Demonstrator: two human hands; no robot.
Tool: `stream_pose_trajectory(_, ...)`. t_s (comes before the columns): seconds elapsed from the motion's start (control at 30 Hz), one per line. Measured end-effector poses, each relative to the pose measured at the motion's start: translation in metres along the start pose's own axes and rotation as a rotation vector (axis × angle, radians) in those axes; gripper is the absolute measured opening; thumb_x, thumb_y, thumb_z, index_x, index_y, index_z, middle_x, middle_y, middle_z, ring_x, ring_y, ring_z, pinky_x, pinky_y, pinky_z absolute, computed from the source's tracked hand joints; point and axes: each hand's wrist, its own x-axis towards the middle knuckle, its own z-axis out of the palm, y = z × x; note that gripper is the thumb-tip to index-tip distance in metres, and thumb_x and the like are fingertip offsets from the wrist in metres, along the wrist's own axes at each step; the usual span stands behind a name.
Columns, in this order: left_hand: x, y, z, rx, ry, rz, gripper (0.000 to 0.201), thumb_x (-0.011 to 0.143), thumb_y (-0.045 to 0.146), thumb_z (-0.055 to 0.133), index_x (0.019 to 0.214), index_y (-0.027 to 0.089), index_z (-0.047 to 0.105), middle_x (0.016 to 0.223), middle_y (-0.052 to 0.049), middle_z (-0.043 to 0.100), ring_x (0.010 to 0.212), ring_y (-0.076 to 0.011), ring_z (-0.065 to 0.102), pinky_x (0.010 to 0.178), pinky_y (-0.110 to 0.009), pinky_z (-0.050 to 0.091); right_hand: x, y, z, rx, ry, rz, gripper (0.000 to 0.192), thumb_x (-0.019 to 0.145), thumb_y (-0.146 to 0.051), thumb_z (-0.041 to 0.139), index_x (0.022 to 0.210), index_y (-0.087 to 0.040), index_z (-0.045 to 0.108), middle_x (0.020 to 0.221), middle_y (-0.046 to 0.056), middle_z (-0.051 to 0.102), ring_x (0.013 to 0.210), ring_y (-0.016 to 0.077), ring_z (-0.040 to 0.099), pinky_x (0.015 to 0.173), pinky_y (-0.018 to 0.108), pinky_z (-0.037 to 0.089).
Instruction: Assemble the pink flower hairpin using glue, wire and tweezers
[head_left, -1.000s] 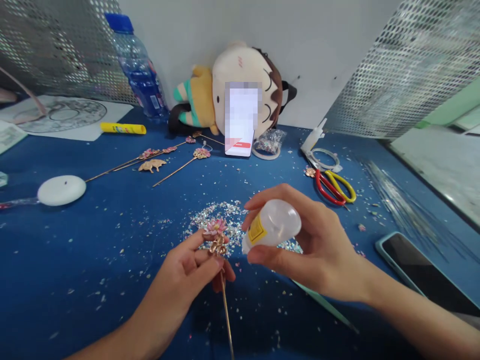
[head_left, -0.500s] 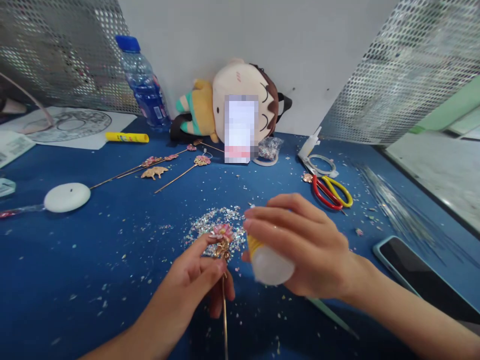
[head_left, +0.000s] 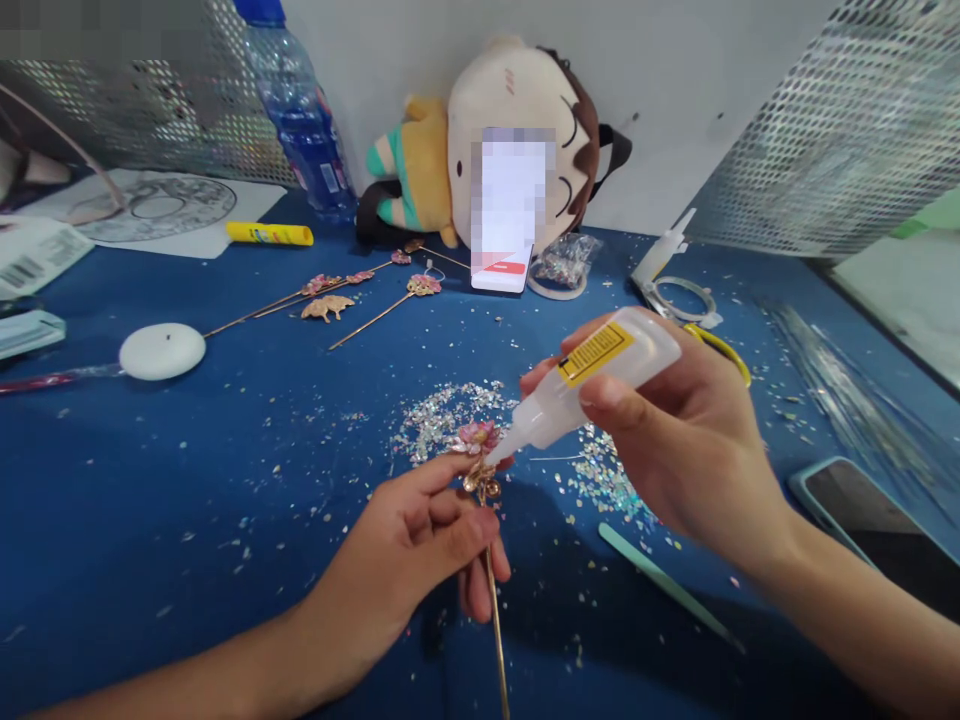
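My left hand (head_left: 431,545) pinches a gold hairpin (head_left: 496,620) just below its ornament, the long stem pointing down toward me. A pink flower (head_left: 478,436) tops the pin, with gold metalwork under it. My right hand (head_left: 679,440) is wrapped round a translucent glue bottle (head_left: 619,370) with a yellow label. The bottle is tilted, and its nozzle (head_left: 504,448) meets the gold part just below the flower; whether glue is coming out I cannot tell. Behind and beside the hands lie heaps of glittery flakes (head_left: 442,410). Green tweezers (head_left: 667,582) rest below my right hand.
Other hairpins (head_left: 382,312) and a gold animal-shaped piece (head_left: 328,307) lie farther back. A white oval object (head_left: 163,351) is at left. A plush doll (head_left: 517,90) props up a lit phone (head_left: 510,215). Thin wires (head_left: 847,370) and another phone (head_left: 877,520) lie at right.
My right hand has turned the glue bottle over so its nozzle points down-left and reaches the hairpin. My left hand still holds the pin. The view has tilted slightly downward.
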Motion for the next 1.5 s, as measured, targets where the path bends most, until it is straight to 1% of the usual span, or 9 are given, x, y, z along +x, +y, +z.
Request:
stream_pose_trajectory(0.17, -0.001, -0.001, -0.001, -0.056, -0.035, 0.000, 0.052, 0.082, 0.037, 0.096, 0.117, 0.016, 0.064, 0.064, 0.001, 0.080, 0.046, -0.0090, 0.072, 0.046, -0.009, 0.052, 0.000, -0.004, 0.003, -0.006, 0.040, 0.027, 0.029, 0.074, -0.036, 0.098, 0.082, -0.024, 0.074, 0.074, -0.005, 0.073, 0.067, 0.0108, 0.067, 0.061, 0.024, 0.058)
stream_pose_trajectory(0.3, -0.001, 0.000, -0.001, -0.078, -0.051, -0.001, 0.049, 0.082, 0.036, 0.097, 0.113, 0.016, 0.064, 0.064, 0.001, 0.081, 0.046, -0.0088, 0.073, 0.047, -0.009, 0.055, 0.001, -0.005, 0.005, -0.052, 0.063, 0.020, 0.031, 0.072, -0.042, 0.099, 0.080, -0.026, 0.074, 0.070, -0.006, 0.069, 0.065, 0.0129, 0.067, 0.059, 0.027, 0.058)
stream_pose_trajectory(0.4, -0.001, 0.001, -0.001, -0.088, -0.052, -0.004, 0.047, 0.083, 0.034, 0.096, 0.111, 0.017, 0.062, 0.066, 0.002, 0.081, 0.047, -0.0092, 0.074, 0.049, -0.010, 0.057, 0.000, -0.006, 0.007, -0.110, 0.087, 0.006, 0.035, 0.069, -0.048, 0.099, 0.075, -0.027, 0.072, 0.067, -0.006, 0.066, 0.062, 0.0128, 0.063, 0.054, 0.027, 0.054)
stream_pose_trajectory(0.5, -0.002, 0.000, -0.002, -0.091, -0.057, -0.012, 0.047, 0.084, 0.033, 0.096, 0.111, 0.017, 0.060, 0.065, 0.002, 0.081, 0.047, -0.0095, 0.074, 0.048, -0.010, 0.057, 0.000, -0.006, 0.010, -0.159, 0.103, 0.005, 0.036, 0.068, -0.046, 0.100, 0.073, -0.026, 0.070, 0.066, -0.007, 0.064, 0.060, 0.0119, 0.059, 0.052, 0.026, 0.052)
stream_pose_trajectory(0.77, -0.003, 0.003, -0.001, -0.084, -0.057, -0.045, 0.049, 0.083, 0.032, 0.095, 0.110, 0.019, 0.056, 0.065, 0.002, 0.081, 0.047, -0.0106, 0.074, 0.047, -0.011, 0.057, 0.002, -0.003, 0.012, -0.259, 0.104, -0.066, 0.043, 0.069, -0.053, 0.098, 0.076, -0.024, 0.066, 0.070, -0.005, 0.068, 0.061, 0.0141, 0.064, 0.054, 0.031, 0.057)
stream_pose_trajectory(1.07, -0.001, 0.003, 0.000, -0.082, -0.066, -0.061, 0.052, 0.082, 0.032, 0.095, 0.109, 0.020, 0.052, 0.066, 0.002, 0.081, 0.048, -0.0105, 0.074, 0.048, -0.012, 0.058, 0.003, -0.005, 0.016, -0.281, 0.126, -0.042, 0.043, 0.067, -0.049, 0.100, 0.072, -0.024, 0.065, 0.065, -0.008, 0.063, 0.061, 0.0133, 0.064, 0.051, 0.029, 0.051)
stream_pose_trajectory(1.27, 0.000, 0.001, -0.003, -0.086, -0.066, -0.059, 0.055, 0.082, 0.034, 0.096, 0.109, 0.020, 0.051, 0.066, 0.003, 0.080, 0.049, -0.0111, 0.074, 0.049, -0.013, 0.058, 0.001, -0.003, 0.013, -0.344, 0.130, -0.069, 0.034, 0.074, -0.048, 0.095, 0.078, -0.025, 0.069, 0.071, -0.009, 0.066, 0.067, 0.0148, 0.071, 0.063, 0.033, 0.059)
stream_pose_trajectory(1.37, 0.000, 0.002, -0.002, -0.084, -0.066, -0.062, 0.054, 0.081, 0.035, 0.097, 0.107, 0.020, 0.052, 0.066, 0.002, 0.080, 0.049, -0.0115, 0.074, 0.049, -0.013, 0.058, 0.001, -0.003, 0.013, -0.404, 0.165, -0.070, 0.036, 0.075, -0.053, 0.093, 0.077, -0.026, 0.069, 0.071, -0.009, 0.068, 0.069, 0.0162, 0.073, 0.069, 0.037, 0.063)
stream_pose_trajectory(1.5, -0.002, 0.002, -0.002, -0.088, -0.069, -0.065, 0.051, 0.082, 0.035, 0.096, 0.106, 0.020, 0.053, 0.065, 0.002, 0.080, 0.048, -0.0115, 0.074, 0.049, -0.014, 0.058, 0.002, -0.003, 0.015, -0.439, 0.171, -0.093, 0.042, 0.081, -0.063, 0.085, 0.074, -0.025, 0.068, 0.069, -0.007, 0.067, 0.073, 0.0186, 0.075, 0.068, 0.036, 0.063)
